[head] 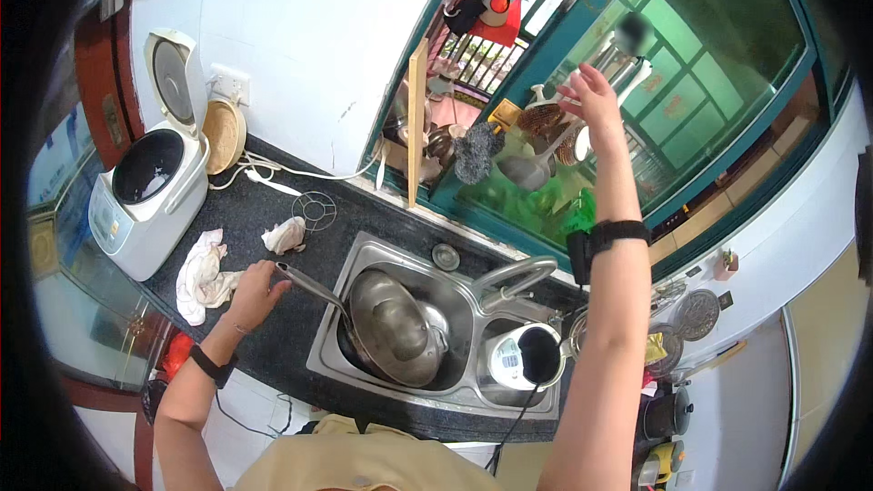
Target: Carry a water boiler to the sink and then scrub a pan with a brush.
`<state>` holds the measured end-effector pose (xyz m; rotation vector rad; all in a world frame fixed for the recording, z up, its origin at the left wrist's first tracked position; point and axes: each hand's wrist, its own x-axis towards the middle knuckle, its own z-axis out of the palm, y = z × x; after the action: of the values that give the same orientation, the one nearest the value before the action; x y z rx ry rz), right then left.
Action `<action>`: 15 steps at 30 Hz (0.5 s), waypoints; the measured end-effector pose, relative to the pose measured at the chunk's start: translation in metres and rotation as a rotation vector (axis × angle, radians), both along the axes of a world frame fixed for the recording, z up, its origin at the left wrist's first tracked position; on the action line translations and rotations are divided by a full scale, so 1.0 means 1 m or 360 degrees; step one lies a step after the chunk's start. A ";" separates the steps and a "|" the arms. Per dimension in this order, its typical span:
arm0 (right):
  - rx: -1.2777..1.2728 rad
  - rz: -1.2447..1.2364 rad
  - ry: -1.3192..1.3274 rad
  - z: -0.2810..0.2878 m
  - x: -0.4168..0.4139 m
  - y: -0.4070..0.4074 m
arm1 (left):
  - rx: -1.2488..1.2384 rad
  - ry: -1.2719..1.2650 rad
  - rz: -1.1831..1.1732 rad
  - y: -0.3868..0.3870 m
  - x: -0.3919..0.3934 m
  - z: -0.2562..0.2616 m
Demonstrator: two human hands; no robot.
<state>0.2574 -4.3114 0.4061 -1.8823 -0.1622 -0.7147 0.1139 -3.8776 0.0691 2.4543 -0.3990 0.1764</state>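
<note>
My left hand point(256, 296) grips the end of the long handle of a metal wok point(399, 327), fingers and thumb around its tip. The wok rests tilted in the larger basin of a stainless steel sink point(372, 245), with some liquid in its bottom. Partly hidden under the wok is another shiny metal vessel point(436, 320). My right hand point(590, 99) is raised before the green window, its fingers apart and nothing seen in them. Close to it hang a metal ladle point(528, 170), brown-bristled brushes point(539, 119) and a grey scrubber point(477, 153).
On the dark counter stand an open rice cooker point(146, 198), a white cloth point(204, 279), a crumpled cloth point(285, 236) and a wire trivet point(315, 211). A curved faucet point(518, 273) rises behind the sink. A white appliance point(511, 358) with a cord sits over the smaller basin.
</note>
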 end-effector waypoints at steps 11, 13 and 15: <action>-0.0725 -0.1027 0.0077 -0.022 0.058 0.019 | -0.0171 -0.0146 0.0161 -0.020 0.015 0.016; -0.0730 -0.1063 0.0181 -0.025 0.066 0.014 | 0.0084 0.0062 0.0016 -0.024 0.021 0.015; -0.0591 -0.0964 0.0357 -0.026 0.077 0.007 | 0.0085 0.0025 0.0068 -0.031 0.027 0.012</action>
<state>0.3340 -4.3039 0.3799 -2.3819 0.4691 -0.9094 0.1412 -3.9082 0.0812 2.5167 -0.3488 0.1659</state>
